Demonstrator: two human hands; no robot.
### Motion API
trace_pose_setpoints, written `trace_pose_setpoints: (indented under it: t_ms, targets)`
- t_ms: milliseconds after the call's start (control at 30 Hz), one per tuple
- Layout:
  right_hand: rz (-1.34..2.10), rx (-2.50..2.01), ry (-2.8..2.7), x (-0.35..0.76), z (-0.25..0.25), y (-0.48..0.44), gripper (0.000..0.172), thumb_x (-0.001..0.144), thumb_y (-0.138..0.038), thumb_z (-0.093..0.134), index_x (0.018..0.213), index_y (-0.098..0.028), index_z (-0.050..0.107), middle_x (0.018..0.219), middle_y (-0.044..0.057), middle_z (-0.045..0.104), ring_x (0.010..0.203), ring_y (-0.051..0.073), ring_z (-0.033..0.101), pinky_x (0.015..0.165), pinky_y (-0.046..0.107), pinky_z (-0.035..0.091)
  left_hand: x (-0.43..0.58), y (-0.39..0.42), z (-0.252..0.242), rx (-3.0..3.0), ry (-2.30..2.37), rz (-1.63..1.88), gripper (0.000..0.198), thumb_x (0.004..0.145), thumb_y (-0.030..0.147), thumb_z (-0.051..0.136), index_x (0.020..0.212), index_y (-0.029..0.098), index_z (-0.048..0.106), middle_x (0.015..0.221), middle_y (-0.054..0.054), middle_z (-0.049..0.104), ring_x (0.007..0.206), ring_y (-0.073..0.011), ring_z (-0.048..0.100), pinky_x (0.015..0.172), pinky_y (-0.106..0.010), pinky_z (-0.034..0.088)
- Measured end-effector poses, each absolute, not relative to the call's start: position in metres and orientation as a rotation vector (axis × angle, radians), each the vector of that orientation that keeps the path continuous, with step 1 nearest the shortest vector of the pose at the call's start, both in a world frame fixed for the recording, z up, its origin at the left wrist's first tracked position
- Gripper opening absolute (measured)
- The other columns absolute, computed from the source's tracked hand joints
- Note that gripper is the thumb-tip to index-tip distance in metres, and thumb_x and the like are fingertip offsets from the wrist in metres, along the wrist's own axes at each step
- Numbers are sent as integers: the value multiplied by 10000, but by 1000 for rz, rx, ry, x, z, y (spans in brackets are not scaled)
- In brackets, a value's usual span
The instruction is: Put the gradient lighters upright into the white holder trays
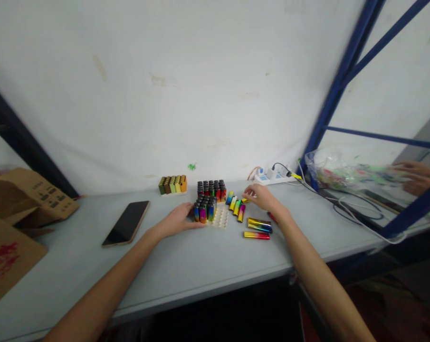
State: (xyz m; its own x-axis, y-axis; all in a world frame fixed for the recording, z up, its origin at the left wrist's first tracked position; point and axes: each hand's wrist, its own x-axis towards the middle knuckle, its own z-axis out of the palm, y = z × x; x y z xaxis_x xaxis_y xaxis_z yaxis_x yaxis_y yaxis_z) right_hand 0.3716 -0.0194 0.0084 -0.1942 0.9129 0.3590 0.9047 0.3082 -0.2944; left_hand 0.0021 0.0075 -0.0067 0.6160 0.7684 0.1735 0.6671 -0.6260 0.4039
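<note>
My left hand (182, 218) is at the left edge of a white pitted tray (221, 217), its thumb along the front and its fingers at the side. Colourful metallic, black-topped cylinders that look like lighters (204, 211) stand upright in the left part of that tray. My right hand (260, 195) hovers with bent fingers slightly apart over loose shiny multicoloured pieces (237, 206), closest to a yellow piece (245, 200). Nothing shows between its fingers. A gold-and-blue piece (260, 224) and a yellow-red piece (256, 235) lie nearer the front.
A second block of black-topped lighters (221, 191) stands behind. Yellow-brown pieces (173, 185) stand back left. A phone (127, 222) and cardboard bags (40, 194) are left. At right are a power strip (275, 176), cables, a blue frame (339, 90) and another person's hand (419, 175).
</note>
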Motion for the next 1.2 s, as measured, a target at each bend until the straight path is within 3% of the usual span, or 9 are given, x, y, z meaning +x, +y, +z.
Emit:
trace_pose_setpoints:
  t_ms: [167,400,733,967,1100,1200]
  targets:
    - [-29,-1688,-2163,347,-8,-7,383,1015,-449,571,1206,-146,709,1196,177,694,1099,271,647,967,357,471,2,9,-8,2531,1109,521,670,716,758,727,1008,155,713,994,-110,714,904,-297,643,820,-374,519]
    - [92,-1703,-2286,320,-11,4,605,948,-666,568,1313,-190,646,1307,178,658,1174,327,616,978,416,477,3,9,-6,2517,1075,536,666,714,735,741,1061,167,720,1030,-111,725,961,-306,652,871,-375,512]
    - [241,-1471,-2185,342,-8,-8,718,787,-514,829,1371,-158,611,1233,165,605,1042,288,686,1004,464,549,2,8,-6,2550,1139,467,686,730,728,730,1070,133,713,1048,-137,711,942,-318,642,864,-402,515]
    - [572,-1241,-1891,345,-12,-4,569,761,-231,817,1302,-222,640,1375,118,429,913,158,713,966,435,616,2,7,-6,2548,1120,472,646,741,710,734,1049,142,714,1062,-130,710,949,-303,637,868,-387,513]
    - [730,-1136,-1737,335,-3,-10,465,756,-270,816,1198,-207,688,1467,136,425,989,184,709,961,425,612,3,6,-5,2547,1144,459,642,742,714,727,1030,140,711,1058,-131,709,943,-301,640,866,-386,513]
    - [830,-1094,-1675,327,7,-20,482,751,-361,833,1181,-196,691,1519,162,465,1001,210,709,908,423,622,3,5,-5,2547,1158,464,654,733,734,720,1014,143,711,1033,-126,711,921,-303,644,847,-386,518]
